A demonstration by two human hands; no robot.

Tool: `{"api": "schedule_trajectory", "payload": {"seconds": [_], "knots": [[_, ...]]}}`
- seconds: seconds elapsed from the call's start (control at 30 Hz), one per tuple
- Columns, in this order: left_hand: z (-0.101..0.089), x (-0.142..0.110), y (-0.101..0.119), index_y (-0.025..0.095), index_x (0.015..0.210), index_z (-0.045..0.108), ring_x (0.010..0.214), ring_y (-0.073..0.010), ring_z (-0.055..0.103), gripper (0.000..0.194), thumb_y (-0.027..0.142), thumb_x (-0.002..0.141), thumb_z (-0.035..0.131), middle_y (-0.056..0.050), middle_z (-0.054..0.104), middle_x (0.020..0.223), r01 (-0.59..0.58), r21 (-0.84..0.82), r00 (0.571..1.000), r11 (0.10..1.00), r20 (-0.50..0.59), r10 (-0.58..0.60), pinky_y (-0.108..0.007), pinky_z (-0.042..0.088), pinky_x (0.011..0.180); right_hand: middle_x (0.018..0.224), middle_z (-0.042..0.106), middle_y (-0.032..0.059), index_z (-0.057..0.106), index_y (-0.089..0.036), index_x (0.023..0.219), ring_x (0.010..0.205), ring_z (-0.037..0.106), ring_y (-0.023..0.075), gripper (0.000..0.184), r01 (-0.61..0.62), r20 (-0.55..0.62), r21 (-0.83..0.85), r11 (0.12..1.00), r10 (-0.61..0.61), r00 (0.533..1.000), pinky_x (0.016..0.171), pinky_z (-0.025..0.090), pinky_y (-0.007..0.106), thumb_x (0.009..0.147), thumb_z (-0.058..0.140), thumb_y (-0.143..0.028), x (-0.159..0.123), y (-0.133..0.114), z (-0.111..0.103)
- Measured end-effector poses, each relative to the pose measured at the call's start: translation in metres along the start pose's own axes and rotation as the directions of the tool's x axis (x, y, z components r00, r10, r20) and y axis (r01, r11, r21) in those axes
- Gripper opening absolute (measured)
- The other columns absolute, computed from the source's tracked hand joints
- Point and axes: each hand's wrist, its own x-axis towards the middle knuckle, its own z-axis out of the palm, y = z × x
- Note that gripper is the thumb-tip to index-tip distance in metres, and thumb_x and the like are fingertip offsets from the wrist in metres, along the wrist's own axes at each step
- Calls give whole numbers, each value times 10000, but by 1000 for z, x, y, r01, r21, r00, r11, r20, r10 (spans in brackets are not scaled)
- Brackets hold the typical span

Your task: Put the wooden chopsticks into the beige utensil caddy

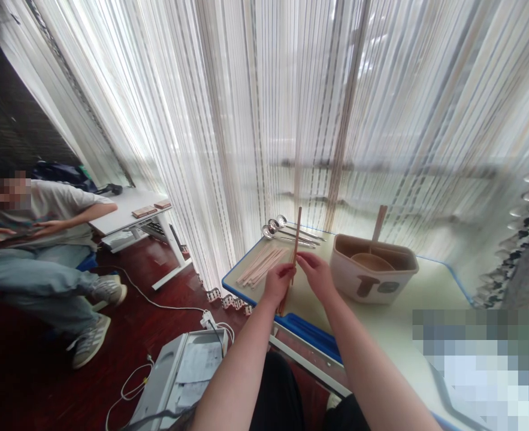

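Note:
Over the left part of the table, my left hand (280,282) is closed around brown chopsticks (298,233) that stand nearly upright. Fingertips of my right hand (316,272) pinch the same chopsticks from the right, a little higher; how many are held I cannot tell. Left of my hands lies a loose pile of pale wooden sticks (262,266). Behind the pile, several metal spoons (273,227) rest with their bowls to the left. To the right stands a cream utensil caddy (358,287) with a brown inside. More chopsticks (380,222) stick up at its back.
The pale table (444,287) has a blue edge. Sheer curtains (255,120) hang right behind it. A seated person (53,221) is at the left beside a white desk (133,209). A grey cabinet (169,359) with papers and cables stands low at my left.

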Motion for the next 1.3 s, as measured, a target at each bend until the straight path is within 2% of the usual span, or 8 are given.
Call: {"api": "schedule_trajectory", "payload": {"seconds": [0.13,0.3,0.47,0.63,0.8,1.0,1.13,1.3], "knots": [[1,0,2,152,910,674,817,-191,626,265,321,716,611,-83,686,881,-18,0,1000,1000,1,18,-339,482,778,867,682,68,650,-173,914,774,618,195,316,20,6,-32,999,-20,1000,739,496,367,743,559,-423,2,1,0],[1,1,0,150,902,674,809,-191,626,241,293,724,600,-81,687,874,-46,-1,999,999,5,46,-345,490,769,831,666,56,641,-182,895,752,602,180,262,105,22,-86,991,-104,994,721,492,345,770,529,-382,0,-6,-2],[4,5,5,150,861,676,783,-190,627,212,269,696,617,-72,689,830,-53,42,995,998,88,49,-357,499,765,822,664,52,645,-193,877,746,607,180,221,143,33,-100,985,-140,990,713,502,341,766,527,-343,3,-18,-6],[16,12,31,127,887,665,764,-195,631,244,276,700,612,-83,680,810,-104,34,973,994,211,94,-356,509,743,812,672,46,644,-196,883,740,622,177,207,143,23,-109,984,-142,990,693,515,325,747,547,-317,13,-42,-24],[48,19,71,137,890,662,727,-184,626,252,317,725,598,-87,674,825,-203,20,951,979,241,192,-327,515,696,817,676,41,647,-206,875,746,634,176,185,179,3,-191,965,-182,983,690,518,317,739,557,-293,18,-88,-70],[104,28,115,182,888,661,733,-162,619,240,356,742,582,-68,668,848,-293,-34,915,956,282,290,-285,507,680,755,666,13,645,-225,838,697,635,160,145,217,-87,-317,923,-256,963,639,525,299,737,551,-270,20,-136,-130],[142,42,130,187,854,662,658,-143,611,224,357,721,600,-45,661,769,-280,-72,911,957,294,289,-270,500,634,752,658,8,640,-223,841,702,633,150,138,242,-118,-438,865,-323,939,655,518,291,742,547,-248,28,-145,-161],[175,56,136,184,798,676,583,-131,591,165,305,715,602,-29,653,674,-331,23,892,943,334,305,-261,479,599,781,660,18,631,-211,849,711,633,147,136,229,-126,-505,833,-333,934,652,513,282,750,543,-243,36,-141,-192]]}}
